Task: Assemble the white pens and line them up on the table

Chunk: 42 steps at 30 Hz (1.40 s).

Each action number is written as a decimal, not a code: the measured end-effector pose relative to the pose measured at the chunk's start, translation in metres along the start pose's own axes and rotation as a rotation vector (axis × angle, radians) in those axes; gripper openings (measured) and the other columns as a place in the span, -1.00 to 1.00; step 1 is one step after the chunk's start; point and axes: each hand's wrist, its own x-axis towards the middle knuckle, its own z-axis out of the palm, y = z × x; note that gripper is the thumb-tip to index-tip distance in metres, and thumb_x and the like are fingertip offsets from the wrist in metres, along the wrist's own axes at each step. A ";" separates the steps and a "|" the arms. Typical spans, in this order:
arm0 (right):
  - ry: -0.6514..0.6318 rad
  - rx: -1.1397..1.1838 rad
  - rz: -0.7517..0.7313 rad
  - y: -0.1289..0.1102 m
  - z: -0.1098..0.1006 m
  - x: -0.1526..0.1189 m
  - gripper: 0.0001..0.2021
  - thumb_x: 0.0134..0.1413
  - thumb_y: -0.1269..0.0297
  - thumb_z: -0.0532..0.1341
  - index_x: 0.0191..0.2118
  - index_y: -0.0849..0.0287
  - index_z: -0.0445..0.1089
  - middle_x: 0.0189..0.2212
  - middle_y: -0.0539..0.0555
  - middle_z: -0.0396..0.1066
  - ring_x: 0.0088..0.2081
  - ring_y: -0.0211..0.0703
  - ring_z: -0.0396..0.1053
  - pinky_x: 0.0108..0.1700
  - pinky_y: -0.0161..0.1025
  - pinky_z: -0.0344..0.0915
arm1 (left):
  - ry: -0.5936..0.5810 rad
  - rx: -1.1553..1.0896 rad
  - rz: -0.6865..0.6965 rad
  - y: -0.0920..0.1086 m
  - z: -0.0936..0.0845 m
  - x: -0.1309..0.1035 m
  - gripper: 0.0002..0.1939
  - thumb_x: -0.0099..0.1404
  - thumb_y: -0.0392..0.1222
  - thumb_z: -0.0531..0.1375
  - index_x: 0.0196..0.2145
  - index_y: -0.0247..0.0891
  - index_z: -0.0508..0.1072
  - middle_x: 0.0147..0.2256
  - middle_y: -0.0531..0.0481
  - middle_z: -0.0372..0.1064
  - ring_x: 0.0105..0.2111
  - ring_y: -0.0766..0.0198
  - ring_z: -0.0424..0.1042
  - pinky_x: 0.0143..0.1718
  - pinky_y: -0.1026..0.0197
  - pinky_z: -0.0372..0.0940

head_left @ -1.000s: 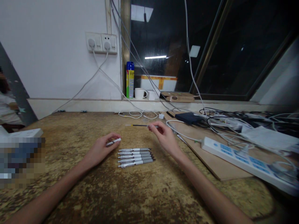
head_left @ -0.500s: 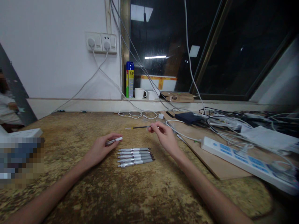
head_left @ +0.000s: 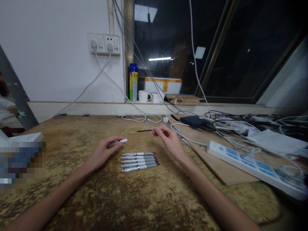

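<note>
The left hand (head_left: pixel 102 153) is resting on the worn wooden table (head_left: pixel 134 199) with its fingers closed around a pen barrel (head_left: pixel 117 142), whose white end is sticking out to the right past the fingertips; the right hand (head_left: pixel 168 141) is hovering a little higher and further back, and it is pinching between thumb and forefinger the end of a thin ink refill (head_left: pixel 142 131), dark along its length with a pale tip, which is pointing to the left and lying nearly level in the air; the barrel and the refill are near each other but not touching. Just in front of both hands, five assembled pens (head_left: pixel 139 162) are lying side by side in a tidy row on the table, parallel and touching one another, with grey grips on their right ends. To the right, a white power strip (head_left: pixel 243 162) is sitting on a thin board, with many tangled cables (head_left: pixel 235 123) behind it; on the window ledge a blue and yellow spray can (head_left: pixel 133 82) is standing upright just beside a white mug (head_left: pixel 144 96); at the left edge a white box (head_left: pixel 26 137) is lying on the table, and part of another person is showing behind it.
</note>
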 end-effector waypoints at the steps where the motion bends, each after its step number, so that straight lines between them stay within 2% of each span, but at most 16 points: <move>1: -0.005 0.000 0.000 0.001 0.000 0.000 -0.67 0.27 0.00 0.19 -0.34 0.14 0.51 -0.32 0.08 0.52 -0.21 -0.07 0.44 -0.10 -0.18 0.31 | 0.001 -0.006 -0.004 0.001 0.000 0.000 -0.59 0.38 0.14 0.18 0.03 -0.11 0.57 0.04 -0.04 0.53 0.03 0.01 0.49 0.14 0.00 0.28; 12: -0.080 -0.030 -0.010 0.001 0.003 -0.003 -0.73 0.28 0.06 0.20 -0.26 0.14 0.52 -0.25 0.11 0.53 -0.14 -0.05 0.46 -0.06 -0.16 0.31 | 0.038 -0.118 -0.019 0.007 -0.002 0.004 -0.56 0.33 0.14 0.23 -0.01 -0.21 0.57 -0.02 -0.09 0.56 0.01 0.04 0.49 0.13 0.04 0.29; 19: -0.096 -0.088 -0.019 0.001 0.005 -0.004 -0.75 0.29 0.10 0.20 -0.26 0.16 0.52 -0.27 0.09 0.53 -0.18 -0.09 0.45 -0.12 -0.20 0.31 | 0.034 -0.112 -0.001 0.007 -0.002 0.004 -0.59 0.34 0.10 0.23 -0.02 -0.22 0.57 -0.05 -0.10 0.57 -0.02 0.05 0.50 0.12 0.05 0.28; 25: -0.103 -0.158 -0.073 0.000 0.007 -0.006 -0.78 0.29 0.14 0.21 -0.26 0.14 0.53 -0.27 0.06 0.50 -0.19 -0.11 0.44 -0.11 -0.21 0.31 | -0.023 -0.078 0.016 0.013 -0.001 0.000 -0.63 0.38 0.08 0.20 -0.02 -0.17 0.58 -0.03 -0.04 0.56 -0.02 0.06 0.50 0.09 0.09 0.30; 34: -0.216 -0.149 -0.108 -0.007 0.021 -0.017 -0.83 0.30 0.20 0.21 -0.20 0.12 0.52 -0.22 0.07 0.49 -0.16 -0.13 0.45 -0.07 -0.18 0.35 | -0.086 -0.025 0.024 0.022 0.003 -0.005 -0.64 0.38 0.09 0.21 -0.03 -0.15 0.60 -0.05 -0.03 0.58 -0.07 0.06 0.53 0.08 0.07 0.34; 42: -0.230 -0.158 -0.084 -0.007 0.026 -0.019 -0.84 0.30 0.23 0.21 -0.26 0.14 0.50 -0.28 0.04 0.48 -0.19 -0.15 0.43 -0.10 -0.22 0.30 | -0.047 -0.006 0.054 0.024 0.004 -0.006 -0.65 0.36 0.07 0.22 -0.05 -0.16 0.61 -0.05 -0.05 0.58 -0.07 0.07 0.54 0.05 0.07 0.38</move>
